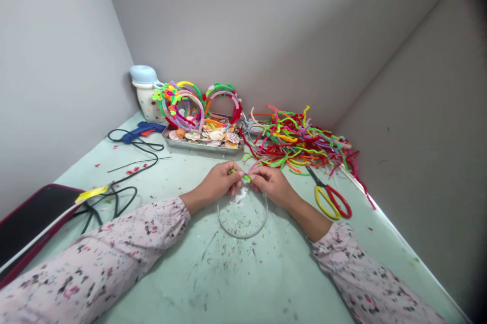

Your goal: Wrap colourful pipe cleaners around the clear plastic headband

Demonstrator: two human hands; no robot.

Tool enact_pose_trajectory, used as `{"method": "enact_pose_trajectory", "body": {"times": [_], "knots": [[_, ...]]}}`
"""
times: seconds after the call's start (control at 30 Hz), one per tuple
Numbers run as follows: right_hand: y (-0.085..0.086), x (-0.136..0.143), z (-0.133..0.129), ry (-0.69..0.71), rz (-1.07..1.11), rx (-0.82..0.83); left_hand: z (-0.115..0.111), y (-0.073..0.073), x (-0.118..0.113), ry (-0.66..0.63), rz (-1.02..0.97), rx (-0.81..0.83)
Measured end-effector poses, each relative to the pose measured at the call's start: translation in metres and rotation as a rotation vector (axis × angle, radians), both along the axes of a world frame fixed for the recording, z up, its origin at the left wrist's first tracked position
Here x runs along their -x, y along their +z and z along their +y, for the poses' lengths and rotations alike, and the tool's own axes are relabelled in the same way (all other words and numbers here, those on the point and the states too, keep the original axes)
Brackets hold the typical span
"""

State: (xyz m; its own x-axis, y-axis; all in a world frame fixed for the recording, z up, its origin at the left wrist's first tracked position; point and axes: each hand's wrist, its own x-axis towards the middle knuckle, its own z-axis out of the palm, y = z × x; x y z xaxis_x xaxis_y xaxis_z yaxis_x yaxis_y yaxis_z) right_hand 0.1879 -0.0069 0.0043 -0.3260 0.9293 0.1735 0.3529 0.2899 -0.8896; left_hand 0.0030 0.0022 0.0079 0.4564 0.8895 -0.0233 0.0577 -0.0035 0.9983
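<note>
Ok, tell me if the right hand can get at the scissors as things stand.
Probably yes: the scissors lie beside the right forearm, their handles uncovered. The right hand, though, looks busy pinching a green fuzzy strip at the wire ring.

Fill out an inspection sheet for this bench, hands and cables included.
Surface: pale green table, stained, red scraps at left.
Work items: grey ring; green strip at its top.
Clutter: pile of fuzzy stems; metal tray of shells and colourful rings; scissors; lidded container.
Hands: left hand pinches the strip; right hand meets it, exact hold unclear.
Cables: black cord looping loosely near blue glue gun.
Surroundings: grey walls left, back and right.
</note>
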Motion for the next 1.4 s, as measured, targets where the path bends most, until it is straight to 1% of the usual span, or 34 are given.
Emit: {"method": "enact_pose_trajectory", "body": {"times": [0.1, 0.23, 0.73, 1.0, 1.27, 1.4], "knots": [[0.0014, 0.0002, 0.0011, 0.017, 0.039, 0.058, 0.0002, -0.0011, 0.0006, -0.002, 0.000, -0.001], [0.0019, 0.0005, 0.0025, 0.044, 0.062, 0.096, 0.0000, -0.0011, 0.0011, -0.002, 0.006, -0.006], [0.0007, -0.0011, 0.0047, 0.075, 0.068, 0.132, 0.0002, -0.0014, 0.0008, -0.019, 0.023, -0.025], [-0.0030, -0.0009, 0.0041, 0.082, 0.053, 0.103, 0.0007, -0.0024, 0.0007, -0.012, 0.021, -0.017], [-0.0050, -0.0018, 0.0029, 0.050, -0.062, -0.027, -0.0007, -0.0003, 0.0002, -0.006, -0.006, 0.003], [-0.0046, -0.0019, 0.0019, 0.058, -0.028, -0.004, -0.0007, 0.0011, 0.0005, -0.014, -0.008, 0.003]]}}
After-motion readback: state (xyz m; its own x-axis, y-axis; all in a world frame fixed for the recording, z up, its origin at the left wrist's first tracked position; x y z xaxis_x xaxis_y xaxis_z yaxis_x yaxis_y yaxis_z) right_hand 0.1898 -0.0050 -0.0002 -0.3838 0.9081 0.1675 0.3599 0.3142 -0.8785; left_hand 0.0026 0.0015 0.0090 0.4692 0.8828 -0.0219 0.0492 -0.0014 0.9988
